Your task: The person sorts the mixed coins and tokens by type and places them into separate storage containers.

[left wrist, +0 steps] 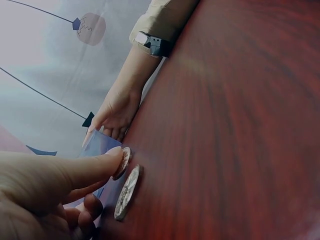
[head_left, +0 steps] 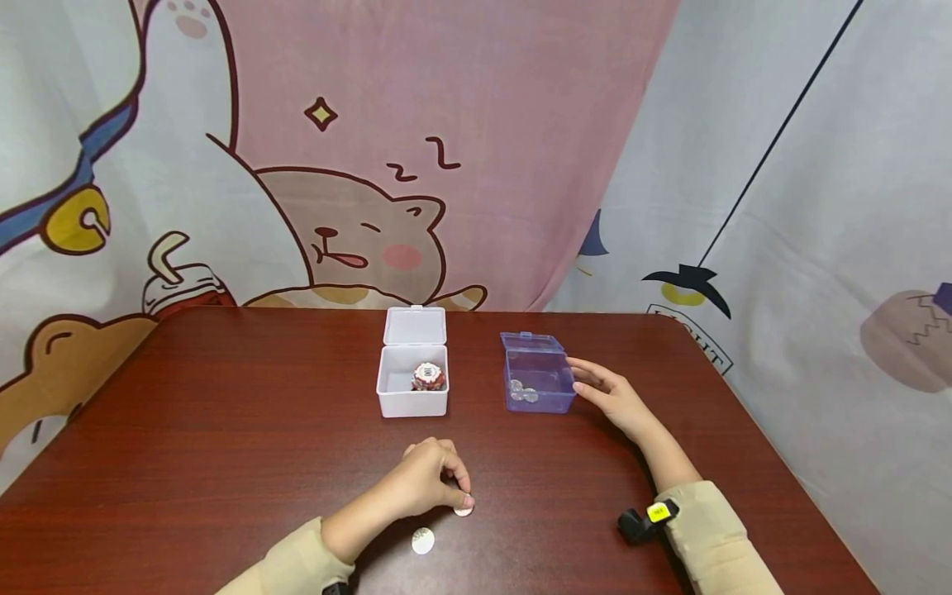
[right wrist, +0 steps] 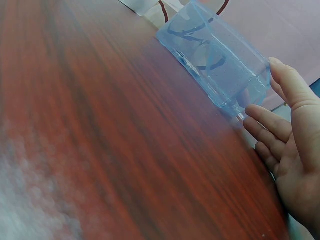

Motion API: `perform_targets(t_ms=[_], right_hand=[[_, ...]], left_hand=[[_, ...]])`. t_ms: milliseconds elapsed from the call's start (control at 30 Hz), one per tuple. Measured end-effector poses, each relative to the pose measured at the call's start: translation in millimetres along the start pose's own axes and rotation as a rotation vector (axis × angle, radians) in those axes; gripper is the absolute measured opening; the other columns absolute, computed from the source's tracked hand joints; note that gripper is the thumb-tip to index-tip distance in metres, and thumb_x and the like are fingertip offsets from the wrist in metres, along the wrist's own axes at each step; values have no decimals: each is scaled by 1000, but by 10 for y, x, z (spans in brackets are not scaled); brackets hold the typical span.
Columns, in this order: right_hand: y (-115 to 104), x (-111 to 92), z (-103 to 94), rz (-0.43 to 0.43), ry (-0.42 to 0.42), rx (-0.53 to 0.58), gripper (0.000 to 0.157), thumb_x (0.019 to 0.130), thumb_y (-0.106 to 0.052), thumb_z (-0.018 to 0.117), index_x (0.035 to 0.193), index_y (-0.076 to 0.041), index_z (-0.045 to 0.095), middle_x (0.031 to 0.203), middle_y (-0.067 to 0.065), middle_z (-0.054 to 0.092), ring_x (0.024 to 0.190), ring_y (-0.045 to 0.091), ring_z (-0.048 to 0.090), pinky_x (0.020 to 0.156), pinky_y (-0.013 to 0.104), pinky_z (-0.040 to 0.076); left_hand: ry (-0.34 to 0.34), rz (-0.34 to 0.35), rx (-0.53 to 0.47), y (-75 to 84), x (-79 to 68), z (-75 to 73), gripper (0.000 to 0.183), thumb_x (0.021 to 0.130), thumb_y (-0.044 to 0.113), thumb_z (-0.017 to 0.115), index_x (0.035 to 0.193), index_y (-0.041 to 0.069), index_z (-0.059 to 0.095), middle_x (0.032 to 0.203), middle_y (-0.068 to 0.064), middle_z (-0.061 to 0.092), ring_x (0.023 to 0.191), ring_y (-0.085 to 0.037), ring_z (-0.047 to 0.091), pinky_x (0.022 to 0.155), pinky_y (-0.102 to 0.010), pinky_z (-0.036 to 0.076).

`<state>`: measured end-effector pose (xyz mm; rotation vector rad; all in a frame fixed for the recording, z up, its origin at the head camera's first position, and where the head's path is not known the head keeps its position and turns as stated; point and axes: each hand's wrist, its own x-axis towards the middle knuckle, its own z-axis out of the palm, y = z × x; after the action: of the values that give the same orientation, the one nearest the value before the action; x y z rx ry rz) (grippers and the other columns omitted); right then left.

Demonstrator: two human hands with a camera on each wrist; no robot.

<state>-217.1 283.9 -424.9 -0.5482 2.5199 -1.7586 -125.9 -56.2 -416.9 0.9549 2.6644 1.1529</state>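
In the head view my left hand [head_left: 431, 479] is over the table's near middle, thumb and fingers pinching a silver coin [head_left: 463, 511] low at the tabletop. Another coin [head_left: 422, 540] lies flat just nearer to me; the left wrist view shows this loose coin [left wrist: 127, 192] close up, beside the pinched one. My right hand [head_left: 611, 400] touches the right side of a clear blue plastic box [head_left: 541, 404], its lid tipped back. From the right wrist, the thumb meets the box's upper edge while the fingers extend along its lower side. A few silver coins [head_left: 530, 395] lie inside the box.
Left of the blue box stands a white plastic box [head_left: 412, 404], lid up, with a stack of poker chips [head_left: 428, 377] inside. Both sit on a dark red wooden table [head_left: 223, 430]. A printed cloth [head_left: 521, 124] hangs behind the table's far edge.
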Motion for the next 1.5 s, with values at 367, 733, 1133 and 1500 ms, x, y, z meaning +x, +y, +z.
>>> perform_targets(t_ms=[367,733,1133,1500], right_hand=[[99,22,-10,-18,3,-17,44,89,-20,57,131,-15,47,124,14,51,112,26,48,84,22,41],[111,19,-11,-8,5,-36,44,89,-20,57,132,-14,46,124,14,51,111,26,49,84,22,41],[128,25,-33,-16,4,-16,44,89,-17,57,132,-13,46,124,15,51,111,26,49,83,22,42],[-19,-2,1,-7,-9,-10,45,89,-13,56,133,-8,44,125,19,49,113,31,47,83,20,41]], left_hand=[[25,-43,-74,-20,23,-8,14,64,25,80,60,24,66,63,8,50,63,-5,45,63,-25,35],[53,-58,-228,-24,78,13,12,67,16,79,62,14,68,61,8,49,59,-5,44,53,-21,38],[141,-108,-362,102,232,17,13,67,13,78,65,6,67,61,5,49,59,-6,42,51,-21,35],[208,-148,-390,237,432,63,11,70,14,76,66,9,67,65,5,49,66,-11,43,59,-24,36]])
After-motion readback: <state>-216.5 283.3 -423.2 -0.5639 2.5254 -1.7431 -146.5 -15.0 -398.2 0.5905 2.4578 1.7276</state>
